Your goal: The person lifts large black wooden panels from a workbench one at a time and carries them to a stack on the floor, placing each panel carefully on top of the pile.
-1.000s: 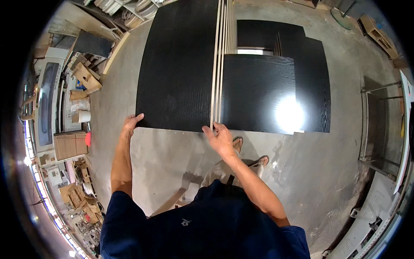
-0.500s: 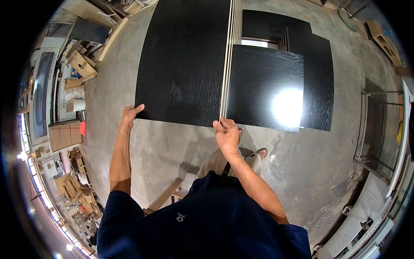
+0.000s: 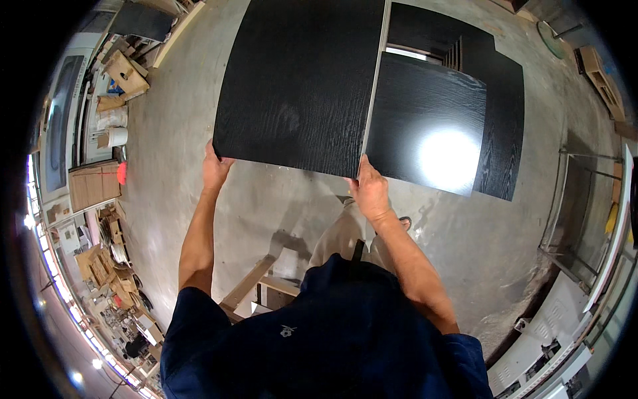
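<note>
I hold a large black wood-grain panel (image 3: 302,80) out in front of me, above the concrete floor. My left hand (image 3: 215,169) grips its near left corner. My right hand (image 3: 369,188) grips its near right corner, where the pale edge of the panel (image 3: 374,80) shows. Beyond and lower lie more black panels (image 3: 432,126) stacked flat, one with a bright glare spot. My legs and a shoe (image 3: 404,223) show below the panel.
Cardboard boxes (image 3: 123,70) and clutter line the left wall, with a wooden crate (image 3: 94,186) and a white bucket (image 3: 117,136). A wooden frame (image 3: 256,286) lies by my feet. A metal rack (image 3: 575,199) stands on the right.
The panel has been lifted and swung up toward me; the stack of pale edges seen earlier now shows as a single edge. Both hands stayed on its near corners.
</note>
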Available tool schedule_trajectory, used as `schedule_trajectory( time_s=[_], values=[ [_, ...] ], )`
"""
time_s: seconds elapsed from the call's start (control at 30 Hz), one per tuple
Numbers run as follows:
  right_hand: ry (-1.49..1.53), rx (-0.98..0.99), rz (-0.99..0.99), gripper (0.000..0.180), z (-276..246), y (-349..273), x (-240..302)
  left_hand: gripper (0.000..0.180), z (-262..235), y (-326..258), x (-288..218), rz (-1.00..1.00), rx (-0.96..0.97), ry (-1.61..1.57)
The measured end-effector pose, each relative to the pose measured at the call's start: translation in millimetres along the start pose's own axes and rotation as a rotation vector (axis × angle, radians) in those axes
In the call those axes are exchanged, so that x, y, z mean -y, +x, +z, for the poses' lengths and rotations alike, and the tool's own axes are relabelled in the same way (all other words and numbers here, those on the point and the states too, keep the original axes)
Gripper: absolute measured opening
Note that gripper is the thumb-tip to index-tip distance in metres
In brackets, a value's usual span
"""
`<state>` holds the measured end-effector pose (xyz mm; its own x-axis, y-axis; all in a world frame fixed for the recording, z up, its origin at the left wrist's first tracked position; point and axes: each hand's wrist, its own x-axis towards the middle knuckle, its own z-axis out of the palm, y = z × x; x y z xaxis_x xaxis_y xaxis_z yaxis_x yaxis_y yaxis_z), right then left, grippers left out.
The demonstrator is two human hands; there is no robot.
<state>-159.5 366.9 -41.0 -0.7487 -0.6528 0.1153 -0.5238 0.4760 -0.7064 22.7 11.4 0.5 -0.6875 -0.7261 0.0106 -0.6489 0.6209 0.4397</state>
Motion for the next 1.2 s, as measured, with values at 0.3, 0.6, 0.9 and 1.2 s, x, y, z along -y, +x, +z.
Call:
schedule_trajectory(
  time_s=[0.3, 0.6, 0.9, 1.2],
  values=[
    [-0.036, -0.104, -0.129, 0.065, -3, -2, 1, 0.064, -2, 1, 3, -0.002, -0.023, 0.060],
    [0.042, -0.087, 0.062, 0.063, 9, -4, 5, 0.058, -8, 5, 9, -0.039, 0.013, 0.059],
    [-0.388, 0.336, -0.029, 0.052, 11, -27, -21, 0.081, 46, -2, 47, -0.028, 0.000, -0.420],
    [0.147, 0.002, 0.338, 0.029, -77, -116, -85, 0.060, 208, -155, 135, -0.711, 0.816, -0.696]
  ],
)
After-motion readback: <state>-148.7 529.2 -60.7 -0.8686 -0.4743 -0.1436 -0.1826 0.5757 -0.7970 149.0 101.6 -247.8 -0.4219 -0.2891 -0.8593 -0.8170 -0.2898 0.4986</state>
